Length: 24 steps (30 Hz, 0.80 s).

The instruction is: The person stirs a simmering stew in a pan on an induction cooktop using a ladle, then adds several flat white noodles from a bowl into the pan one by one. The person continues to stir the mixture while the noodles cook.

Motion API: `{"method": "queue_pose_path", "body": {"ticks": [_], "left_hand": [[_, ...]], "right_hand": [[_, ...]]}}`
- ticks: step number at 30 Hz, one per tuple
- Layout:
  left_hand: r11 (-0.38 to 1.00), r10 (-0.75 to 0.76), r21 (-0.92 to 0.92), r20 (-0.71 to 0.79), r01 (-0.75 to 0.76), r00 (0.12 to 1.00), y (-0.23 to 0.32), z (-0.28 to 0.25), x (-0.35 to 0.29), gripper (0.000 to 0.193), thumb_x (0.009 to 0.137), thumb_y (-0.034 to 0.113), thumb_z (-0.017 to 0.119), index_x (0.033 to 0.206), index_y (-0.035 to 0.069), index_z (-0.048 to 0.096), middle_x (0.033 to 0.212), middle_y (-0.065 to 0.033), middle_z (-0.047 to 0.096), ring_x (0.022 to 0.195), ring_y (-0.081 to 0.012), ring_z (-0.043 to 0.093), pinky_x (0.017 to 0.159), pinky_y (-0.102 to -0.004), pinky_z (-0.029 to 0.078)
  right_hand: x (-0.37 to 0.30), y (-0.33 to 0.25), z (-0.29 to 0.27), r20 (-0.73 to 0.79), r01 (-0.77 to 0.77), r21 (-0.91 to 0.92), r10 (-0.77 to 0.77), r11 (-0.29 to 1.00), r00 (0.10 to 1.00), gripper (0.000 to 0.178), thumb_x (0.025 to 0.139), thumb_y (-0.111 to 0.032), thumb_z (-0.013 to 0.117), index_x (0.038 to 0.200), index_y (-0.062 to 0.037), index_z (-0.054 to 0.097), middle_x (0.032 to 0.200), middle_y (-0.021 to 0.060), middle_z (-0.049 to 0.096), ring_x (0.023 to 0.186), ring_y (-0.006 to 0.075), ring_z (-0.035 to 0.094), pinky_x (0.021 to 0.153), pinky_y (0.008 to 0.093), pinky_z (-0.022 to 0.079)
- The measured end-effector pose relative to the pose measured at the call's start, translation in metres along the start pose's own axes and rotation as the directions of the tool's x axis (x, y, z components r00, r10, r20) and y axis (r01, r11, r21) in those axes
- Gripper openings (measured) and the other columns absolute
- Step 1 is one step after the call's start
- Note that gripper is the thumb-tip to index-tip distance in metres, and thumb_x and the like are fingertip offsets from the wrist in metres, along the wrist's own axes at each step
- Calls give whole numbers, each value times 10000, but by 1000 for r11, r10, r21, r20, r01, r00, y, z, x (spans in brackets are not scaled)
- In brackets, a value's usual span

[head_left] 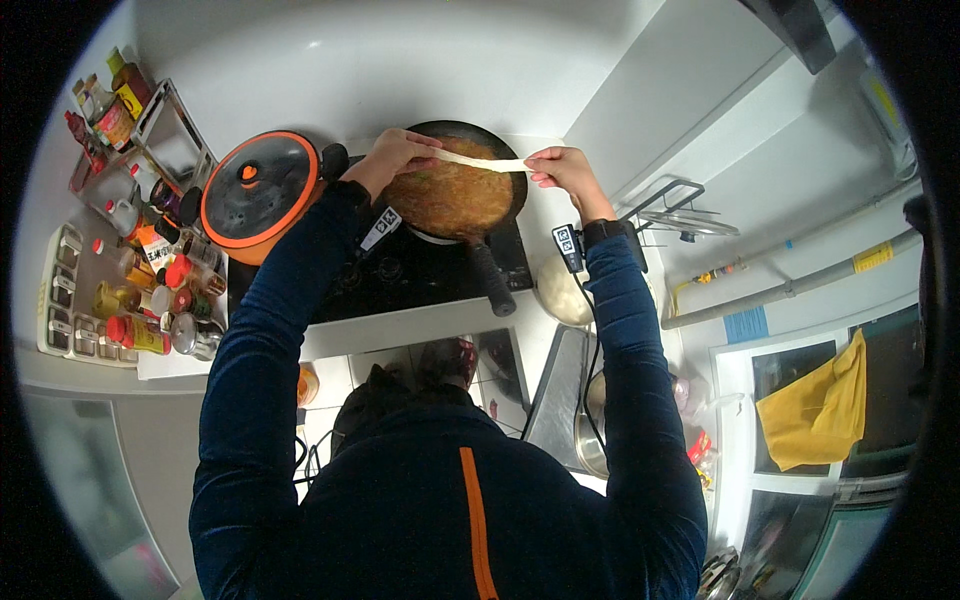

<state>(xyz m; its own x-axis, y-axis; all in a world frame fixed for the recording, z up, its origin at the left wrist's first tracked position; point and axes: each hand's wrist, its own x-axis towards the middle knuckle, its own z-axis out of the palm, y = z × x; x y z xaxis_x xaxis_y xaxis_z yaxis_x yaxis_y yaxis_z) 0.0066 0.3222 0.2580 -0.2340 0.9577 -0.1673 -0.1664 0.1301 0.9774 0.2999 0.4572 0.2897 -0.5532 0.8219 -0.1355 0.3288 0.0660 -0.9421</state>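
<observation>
Dough strip (pixel 485 161): 1 pale, thin length, stretched taut between 2 hands and held level over the far part of the pan, so that it hangs clear of the hot contents below.

Left hand (pixel 395 155): pinched shut on the strip's left end, over the pan's left rim.

Right hand (pixel 562 170): fingers closed on the strip's right end, just past the pan's right rim; a dark watch sits on that wrist.

Frying pan (pixel 512 200): 1 dark round pan on the stove, filled with an orange-brown stew; its black handle (pixel 492 282) points toward the person, within easy reach.

Stove (pixel 420 270): black cooktop, set in a white counter against a white wall.

Pot (pixel 258 195): 1 orange pot with dark glass lid and orange knob, left of the pan, lid on.

Condiments (pixel 150 290): many jars and bottles with red and yellow caps, grouped at the far left beside a wire rack (pixel 170 135), close to the cooking.

Dough lump (pixel 562 290): pale rounded mass in a bowl right of the stove, near the right forearm, handy as supply, by its look.

Yellow cloth (pixel 820 410): hung at the right.
</observation>
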Motion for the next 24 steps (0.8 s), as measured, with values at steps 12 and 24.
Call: {"method": "queue_pose_path", "body": {"ticks": [12,24], "left_hand": [[707,143,704,-55,-63,988,-15,-25,18,191,847,192,723,844,5,763,671,-94,704,581,-156,672,594,-321,578],[834,181,551,-230,-26,956,-33,-38,114,217,909,114,623,1055,-26,702,793,-136,718,640,-159,690,575,-285,545]], "right_hand": [[55,27,36,26,62,-514,-57,855,998,188,710,-133,751,819,20,734,687,134,696,566,185,676,587,296,537],[128,13,45,-96,-87,-497,46,863,994,149,841,-37,625,934,37,715,722,102,701,548,156,672,465,290,532]]}}
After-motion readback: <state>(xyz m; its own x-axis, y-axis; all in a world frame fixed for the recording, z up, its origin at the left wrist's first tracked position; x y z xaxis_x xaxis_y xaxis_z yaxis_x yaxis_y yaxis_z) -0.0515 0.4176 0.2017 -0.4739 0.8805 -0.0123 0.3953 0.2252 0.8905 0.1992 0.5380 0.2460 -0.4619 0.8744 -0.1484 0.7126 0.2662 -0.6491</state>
